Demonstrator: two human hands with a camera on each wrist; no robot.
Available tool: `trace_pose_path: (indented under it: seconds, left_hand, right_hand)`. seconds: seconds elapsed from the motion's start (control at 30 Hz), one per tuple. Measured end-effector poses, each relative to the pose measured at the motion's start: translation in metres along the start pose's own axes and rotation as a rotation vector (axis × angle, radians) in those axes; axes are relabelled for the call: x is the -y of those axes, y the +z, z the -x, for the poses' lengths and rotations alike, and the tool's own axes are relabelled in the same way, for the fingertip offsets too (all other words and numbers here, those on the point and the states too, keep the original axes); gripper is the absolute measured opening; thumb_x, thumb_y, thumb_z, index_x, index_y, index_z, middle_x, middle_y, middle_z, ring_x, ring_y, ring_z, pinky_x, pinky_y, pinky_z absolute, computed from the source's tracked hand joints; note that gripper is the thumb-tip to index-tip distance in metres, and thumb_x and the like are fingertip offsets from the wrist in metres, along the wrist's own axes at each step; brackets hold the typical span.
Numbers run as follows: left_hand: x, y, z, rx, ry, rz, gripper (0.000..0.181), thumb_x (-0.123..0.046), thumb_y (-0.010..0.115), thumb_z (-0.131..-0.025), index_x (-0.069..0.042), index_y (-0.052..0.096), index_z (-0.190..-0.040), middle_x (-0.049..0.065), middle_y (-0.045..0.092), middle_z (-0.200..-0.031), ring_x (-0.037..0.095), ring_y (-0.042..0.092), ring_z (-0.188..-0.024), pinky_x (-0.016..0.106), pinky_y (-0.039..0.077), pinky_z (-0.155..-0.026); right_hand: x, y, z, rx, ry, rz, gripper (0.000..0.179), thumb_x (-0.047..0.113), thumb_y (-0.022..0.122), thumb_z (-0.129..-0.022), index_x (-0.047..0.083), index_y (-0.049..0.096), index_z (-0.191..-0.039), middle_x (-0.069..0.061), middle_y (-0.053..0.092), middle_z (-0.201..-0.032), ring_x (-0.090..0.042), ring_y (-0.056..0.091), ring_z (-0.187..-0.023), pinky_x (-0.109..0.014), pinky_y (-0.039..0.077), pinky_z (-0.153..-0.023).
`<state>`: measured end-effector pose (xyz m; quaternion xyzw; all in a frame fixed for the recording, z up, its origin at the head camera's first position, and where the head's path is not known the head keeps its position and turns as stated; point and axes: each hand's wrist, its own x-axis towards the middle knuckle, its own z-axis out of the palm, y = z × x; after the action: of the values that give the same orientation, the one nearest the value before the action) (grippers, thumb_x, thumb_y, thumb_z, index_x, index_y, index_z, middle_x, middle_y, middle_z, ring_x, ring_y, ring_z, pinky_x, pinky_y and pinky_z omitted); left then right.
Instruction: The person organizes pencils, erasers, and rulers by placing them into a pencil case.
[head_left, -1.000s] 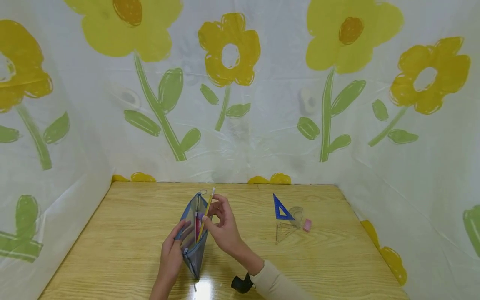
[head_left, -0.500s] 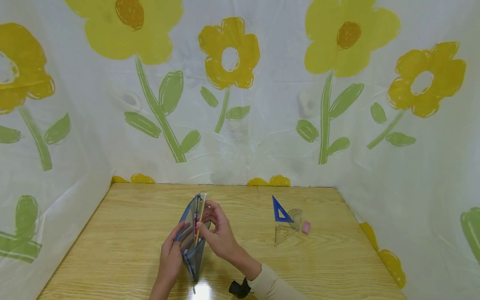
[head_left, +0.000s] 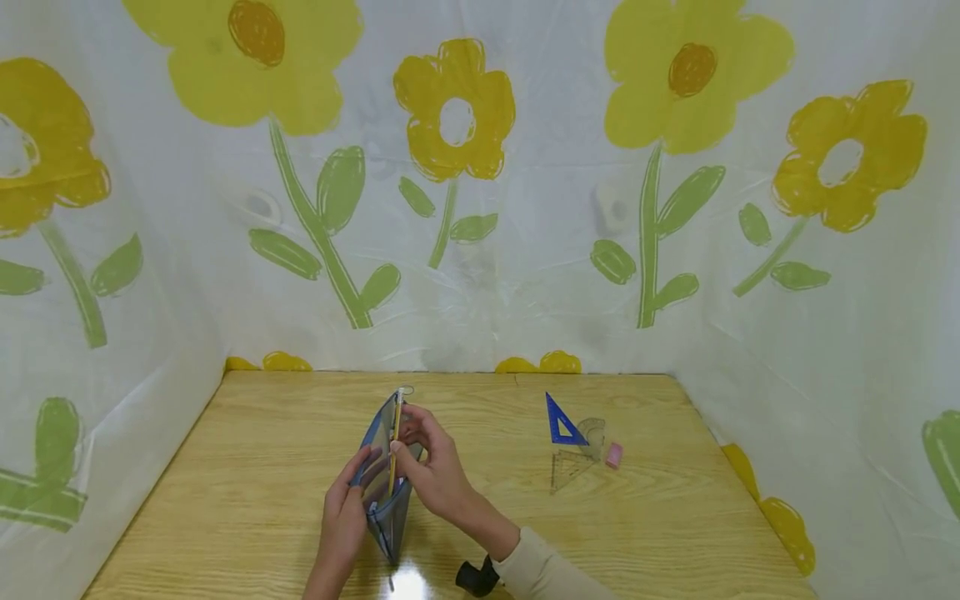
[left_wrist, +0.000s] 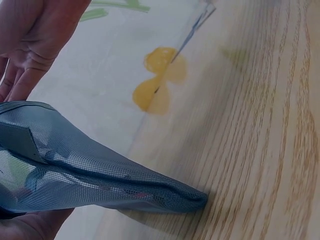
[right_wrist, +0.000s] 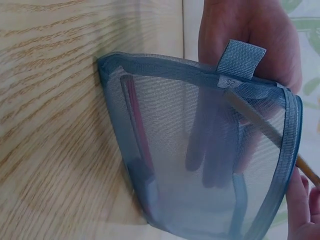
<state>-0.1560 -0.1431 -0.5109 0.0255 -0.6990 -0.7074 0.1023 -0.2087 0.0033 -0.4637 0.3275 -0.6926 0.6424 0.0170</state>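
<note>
In the head view my left hand [head_left: 343, 508] grips the left side of a blue-grey mesh pencil pouch [head_left: 391, 527], its mouth spread. Thumb and fingers of my right hand [head_left: 438, 472] pinch a yellow pencil [head_left: 396, 425] at the mouth. Most of the pencil's length is down inside the pouch, its white-tipped end upward. Through the mesh in the right wrist view, a slim red item [right_wrist: 137, 117] lies along the pouch's bottom side, near a blue-grey piece [right_wrist: 145, 184]. My left fingers show behind the mesh there.
Right of the pouch lie a blue set square [head_left: 559, 427], a clear protractor [head_left: 593, 432], a clear set square [head_left: 567, 468] and a pink eraser [head_left: 614, 455]. A black device [head_left: 477, 577] sits by my right wrist. A flowered white curtain [head_left: 540, 275] encloses the wooden table [head_left: 247, 475].
My right hand has moved left and slightly down with the pencil, which now stands more upright and deeper inside the pouch. The left hand keeps its grip on the pouch.
</note>
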Motion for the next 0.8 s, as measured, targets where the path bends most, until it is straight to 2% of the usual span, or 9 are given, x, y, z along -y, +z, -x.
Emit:
trace_pose_path:
  seconds: [0.13,0.3,0.47,0.53,0.67,0.8]
  left_hand:
    - [0.0,0.0,0.0,0.005,0.002,0.0,0.059,0.01,0.016,-0.097,0.01,0.028,-0.155,0.03,0.041,-0.153,0.043,0.045,-0.137,0.029,0.053,-0.101]
    - [0.001,0.0,0.0,0.001,0.001,-0.001,0.059,0.01,0.017,-0.097,0.01,0.029,-0.155,0.03,0.042,-0.153,0.042,0.046,-0.136,0.024,0.053,-0.098]
    - [0.001,0.0,-0.001,-0.007,0.0,0.001,0.058,0.009,0.017,-0.098,0.01,0.03,-0.154,0.029,0.042,-0.153,0.043,0.046,-0.136,0.027,0.054,-0.1]
    - [0.001,0.0,-0.001,-0.005,-0.001,0.001,0.058,0.009,0.017,-0.098,0.009,0.03,-0.154,0.029,0.042,-0.153,0.044,0.046,-0.137,0.03,0.054,-0.101]
    - [0.001,0.0,0.0,-0.005,0.008,-0.007,0.057,0.009,0.017,-0.098,0.01,0.03,-0.154,0.03,0.042,-0.153,0.04,0.048,-0.136,0.029,0.055,-0.1]
    - [0.002,0.0,0.0,-0.002,0.026,-0.005,0.057,0.01,0.017,-0.098,0.012,0.03,-0.153,0.033,0.042,-0.151,0.028,0.054,-0.132,0.02,0.054,-0.096]
  right_hand:
    - [0.021,-0.003,0.001,0.01,0.0,-0.006,0.042,-0.002,0.052,-0.101,-0.009,0.043,-0.142,-0.03,0.055,-0.111,-0.039,0.062,-0.096,-0.029,0.063,-0.067]
    - [0.03,-0.004,0.002,0.016,0.008,-0.013,0.039,-0.001,0.051,-0.102,-0.01,0.045,-0.139,-0.03,0.054,-0.111,-0.041,0.062,-0.096,-0.028,0.063,-0.069]
    - [0.017,-0.003,-0.001,0.025,0.048,0.021,0.038,-0.002,0.052,-0.102,-0.008,0.047,-0.138,-0.03,0.055,-0.114,-0.037,0.062,-0.101,-0.028,0.063,-0.072]
    - [0.006,-0.001,-0.002,0.012,0.053,0.04,0.038,0.0,0.053,-0.102,-0.007,0.048,-0.138,-0.027,0.056,-0.115,-0.034,0.063,-0.102,-0.029,0.062,-0.077]
    - [-0.007,0.002,-0.004,-0.037,0.046,0.065,0.037,0.002,0.057,-0.1,-0.003,0.052,-0.137,-0.022,0.06,-0.113,-0.031,0.065,-0.1,-0.03,0.061,-0.08]
    - [-0.01,0.001,-0.006,-0.057,0.053,0.054,0.036,0.004,0.062,-0.099,0.002,0.055,-0.134,-0.017,0.061,-0.11,-0.026,0.066,-0.095,-0.028,0.063,-0.071]
